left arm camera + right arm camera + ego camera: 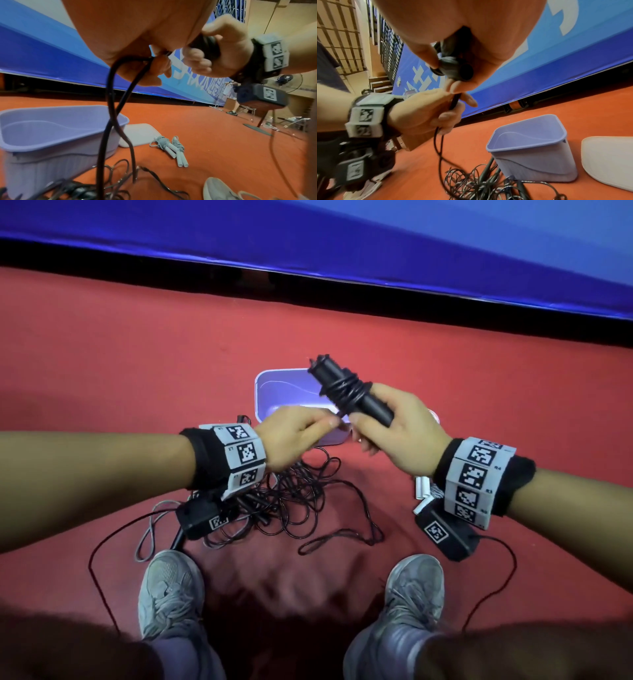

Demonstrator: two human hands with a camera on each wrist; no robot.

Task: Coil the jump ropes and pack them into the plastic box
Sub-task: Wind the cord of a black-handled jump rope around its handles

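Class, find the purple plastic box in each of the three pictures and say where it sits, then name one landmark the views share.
Head view: the purple plastic box sits at centre, on the red floor, partly behind both hands.
Left wrist view: the box is at lower left, open and empty.
Right wrist view: the box is at lower right of centre, beside a white lid.
Shared landmark: the blue banner along the floor's far edge.

Left hand [294, 436]: raised, fingers pinching thin black rope cord [109, 108].
Right hand [394, 429]: raised opposite, curled round paired black cylindrical rope handles [352, 392], tilted.
Forearms: angled inward, hands nearly touching.
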